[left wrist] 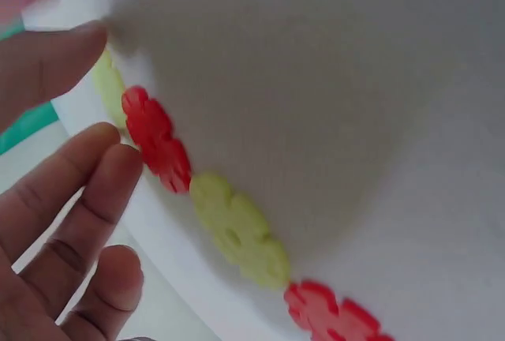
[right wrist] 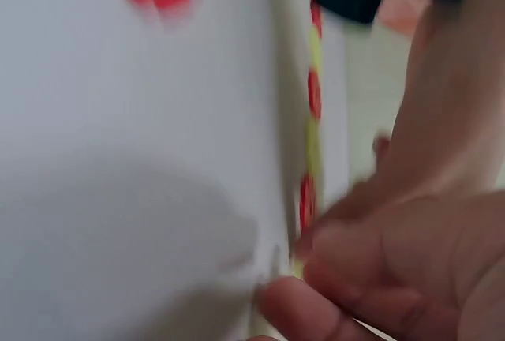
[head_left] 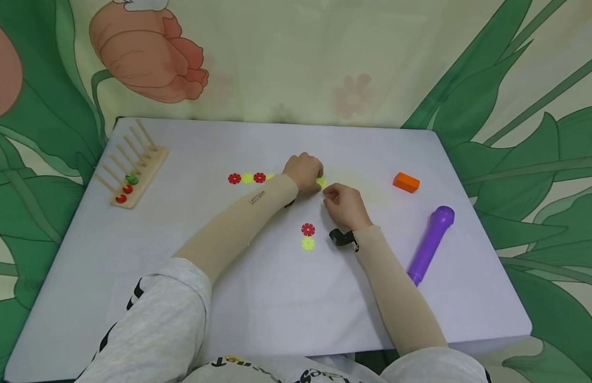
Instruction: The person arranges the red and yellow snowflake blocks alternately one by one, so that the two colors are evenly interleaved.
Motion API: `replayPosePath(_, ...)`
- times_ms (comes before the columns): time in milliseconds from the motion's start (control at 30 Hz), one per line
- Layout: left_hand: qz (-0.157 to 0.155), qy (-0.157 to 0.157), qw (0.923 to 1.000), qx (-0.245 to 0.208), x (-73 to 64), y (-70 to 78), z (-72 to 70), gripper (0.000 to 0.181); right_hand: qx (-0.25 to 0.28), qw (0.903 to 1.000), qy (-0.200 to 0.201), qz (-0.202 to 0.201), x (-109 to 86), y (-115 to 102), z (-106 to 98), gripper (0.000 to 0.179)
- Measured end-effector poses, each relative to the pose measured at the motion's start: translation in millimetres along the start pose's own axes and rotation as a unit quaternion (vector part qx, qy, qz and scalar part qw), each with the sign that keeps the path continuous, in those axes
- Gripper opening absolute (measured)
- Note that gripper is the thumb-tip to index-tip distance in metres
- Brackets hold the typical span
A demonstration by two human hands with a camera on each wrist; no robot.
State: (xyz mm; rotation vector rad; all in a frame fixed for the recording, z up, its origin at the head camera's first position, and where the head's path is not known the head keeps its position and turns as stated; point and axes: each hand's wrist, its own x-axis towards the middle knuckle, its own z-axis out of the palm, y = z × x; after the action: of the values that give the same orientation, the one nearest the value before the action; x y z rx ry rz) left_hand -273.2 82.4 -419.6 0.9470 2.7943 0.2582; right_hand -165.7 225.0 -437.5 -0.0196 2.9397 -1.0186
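The loose red disc (head_left: 307, 229) and yellow disc (head_left: 307, 243) lie nearest, behind them the right hand (head_left: 345, 205) pinching a yellow piece (head_left: 321, 182) at the chain's (head_left: 248, 178) end (left hand (head_left: 304, 170) curled there, grip hidden), so pressing it in looks next.

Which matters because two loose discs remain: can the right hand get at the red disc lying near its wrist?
Probably yes. The red disc lies alone on the table just beside the right hand, above a yellow disc, with nothing between.
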Motion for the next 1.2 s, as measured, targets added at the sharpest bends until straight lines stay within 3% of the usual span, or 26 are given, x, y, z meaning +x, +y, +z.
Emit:
replayPosePath(200, 0.011, 0.002, 0.9998, -0.019, 3.5, 0.0, -1.0, 0.033, -0.009, 0.9977, -0.040, -0.053, -32.5, -19, 18, 0.025)
replayPosePath(367, 0.017, 0.005, 0.9995, -0.028, 7.3, -0.1, -1.7, 0.030, -0.068, 0.9943, -0.031, -0.077, -48.9, -30, 25, 0.027)
replayPosePath(500, 0.019, 0.004, 0.9993, -0.033, 8.3, 0.7, -1.6, 0.031, -0.095, 0.9924, -0.020, -0.075, -53.7, -29, 22, 0.021)
replayPosePath(667, 0.019, 0.007, 0.9988, -0.044, 7.7, 2.3, 0.1, 0.031, -0.095, 0.9944, -0.012, -0.045, -56.8, -23, 10, 0.019)
replayPosePath(867, 0.021, 0.014, 0.9986, -0.047, 6.4, 4.0, 2.9, 0.030, -0.074, 0.9971, 0.000, -0.015, -47.6, -8, -4, 0.016)
replayPosePath(1200, 0.020, 0.006, 0.9987, -0.046, 3.9, 8.4, 6.2, 0.030, -0.043, 0.9958, 0.052, 0.062, -1.4, 12, -12, 0.018)
